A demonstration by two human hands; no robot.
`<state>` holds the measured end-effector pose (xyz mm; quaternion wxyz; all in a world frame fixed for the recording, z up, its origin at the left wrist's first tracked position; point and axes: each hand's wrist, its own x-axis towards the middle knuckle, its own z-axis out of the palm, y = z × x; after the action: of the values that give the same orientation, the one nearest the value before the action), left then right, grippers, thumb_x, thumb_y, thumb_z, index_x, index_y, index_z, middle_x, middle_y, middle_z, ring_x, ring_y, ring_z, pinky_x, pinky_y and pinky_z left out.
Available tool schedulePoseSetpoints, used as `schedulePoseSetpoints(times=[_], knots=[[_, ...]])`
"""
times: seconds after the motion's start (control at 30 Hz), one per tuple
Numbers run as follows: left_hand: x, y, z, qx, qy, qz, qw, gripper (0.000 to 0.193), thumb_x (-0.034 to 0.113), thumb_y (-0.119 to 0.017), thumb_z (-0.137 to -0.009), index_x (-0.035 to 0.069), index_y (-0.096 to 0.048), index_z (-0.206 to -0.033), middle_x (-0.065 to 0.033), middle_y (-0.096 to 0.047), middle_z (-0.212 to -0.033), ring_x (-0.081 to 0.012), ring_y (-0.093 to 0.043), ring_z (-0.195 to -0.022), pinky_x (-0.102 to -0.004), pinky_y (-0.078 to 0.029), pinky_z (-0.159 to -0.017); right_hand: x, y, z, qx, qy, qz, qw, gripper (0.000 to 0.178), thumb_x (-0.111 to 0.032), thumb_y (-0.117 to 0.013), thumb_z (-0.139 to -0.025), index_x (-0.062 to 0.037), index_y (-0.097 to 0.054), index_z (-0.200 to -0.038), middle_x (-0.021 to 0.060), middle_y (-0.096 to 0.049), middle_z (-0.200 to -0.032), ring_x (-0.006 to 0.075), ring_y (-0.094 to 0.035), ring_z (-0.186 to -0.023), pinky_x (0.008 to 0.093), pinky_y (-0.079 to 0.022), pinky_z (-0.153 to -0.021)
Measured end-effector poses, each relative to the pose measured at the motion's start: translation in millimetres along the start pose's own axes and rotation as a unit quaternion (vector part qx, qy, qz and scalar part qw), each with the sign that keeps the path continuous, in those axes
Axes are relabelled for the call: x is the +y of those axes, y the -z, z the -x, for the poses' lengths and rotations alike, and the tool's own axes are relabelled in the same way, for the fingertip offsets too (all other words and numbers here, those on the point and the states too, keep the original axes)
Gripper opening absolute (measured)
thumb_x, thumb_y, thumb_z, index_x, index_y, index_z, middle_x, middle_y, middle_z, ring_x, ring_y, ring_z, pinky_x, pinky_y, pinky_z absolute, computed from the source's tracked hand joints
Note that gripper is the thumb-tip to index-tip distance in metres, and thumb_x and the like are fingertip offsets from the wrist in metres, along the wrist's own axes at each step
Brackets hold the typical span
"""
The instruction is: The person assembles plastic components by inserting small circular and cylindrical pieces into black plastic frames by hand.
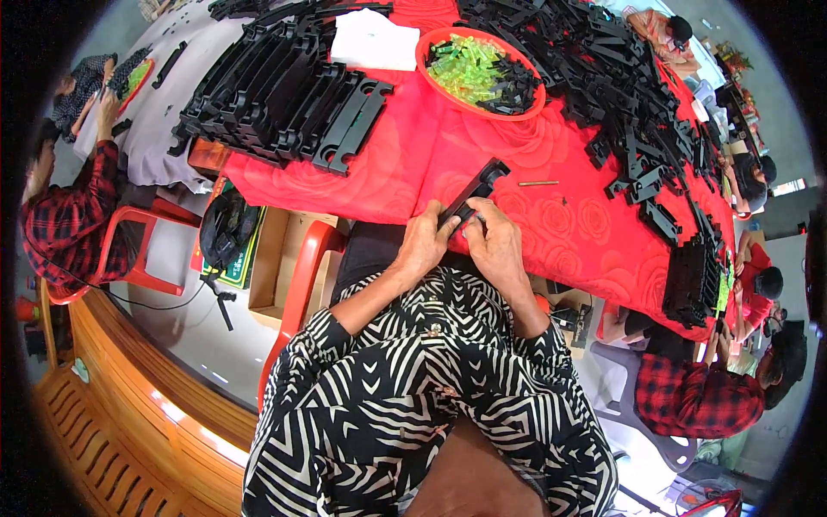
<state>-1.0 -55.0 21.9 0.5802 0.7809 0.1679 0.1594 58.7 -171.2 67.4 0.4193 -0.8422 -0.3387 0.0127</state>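
A long black plastic part (pixel 481 181) is held between my two hands at the near edge of the red-covered table, its far end pointing away and slightly right. My left hand (pixel 422 237) grips its near left side, fingers closed. On its near right side my right hand (pixel 497 244) is closed too, thumb and fingers pressed on the part. The fingers cover its near end. Beyond it stands a round orange-red basket (pixel 420 59) with clear yellow-green pieces (pixel 465 69) and small black pieces (pixel 519 90).
Neatly stacked black parts (pixel 258 103) stand at the left, beside a white sheet (pixel 375 39). A loose heap of black parts (pixel 594 77) covers the right. A thin brownish stick (pixel 538 183) lies on the red tablecloth (pixel 551 220). Other people sit around the tables.
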Motion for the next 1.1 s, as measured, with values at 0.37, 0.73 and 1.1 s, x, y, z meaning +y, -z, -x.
schedulePoseSetpoints(times=[0.37, 0.73, 1.1], knots=[[-1, -4, -6, 0.011, 0.0, -0.011, 1.0, 0.025, 0.019, -0.058, -0.082, -0.004, -0.048, -0.08, -0.0248, -0.055, -0.065, -0.0418, -0.056, -0.069, -0.0444, -0.041, -0.058, -1, 0, -4, 0.017, 0.003, -0.008, 1.0, 0.018, -0.004, -0.05, -0.078, 0.0006, -0.055, -0.094, 0.0161, -0.055, -0.062, 0.0222, -0.054, -0.05, 0.0342, -0.041, -0.047], [0, -13, -9, 0.007, 0.034, -0.071, 0.997, 0.034, 0.028, -0.053, -0.084, -0.005, -0.046, -0.08, -0.0283, -0.055, -0.069, -0.0444, -0.055, -0.072, -0.0482, -0.04, -0.06, 0, 1, -10, 0.021, 0.003, 0.033, 0.999, 0.017, -0.008, -0.052, -0.075, -0.001, -0.054, -0.09, 0.0179, -0.055, -0.063, 0.0302, -0.055, -0.055, 0.0391, -0.041, -0.05], [-3, -18, -14, 0.008, 0.061, -0.063, 0.996, 0.035, 0.03, -0.054, -0.083, -0.004, -0.049, -0.078, -0.0286, -0.055, -0.071, -0.0439, -0.055, -0.074, -0.0486, -0.041, -0.061, 5, 5, -20, -0.021, -0.042, 0.034, 0.998, 0.016, -0.011, -0.055, -0.072, -0.0015, -0.055, -0.084, 0.0203, -0.056, -0.062, 0.0366, -0.057, -0.06, 0.0435, -0.043, -0.053]])
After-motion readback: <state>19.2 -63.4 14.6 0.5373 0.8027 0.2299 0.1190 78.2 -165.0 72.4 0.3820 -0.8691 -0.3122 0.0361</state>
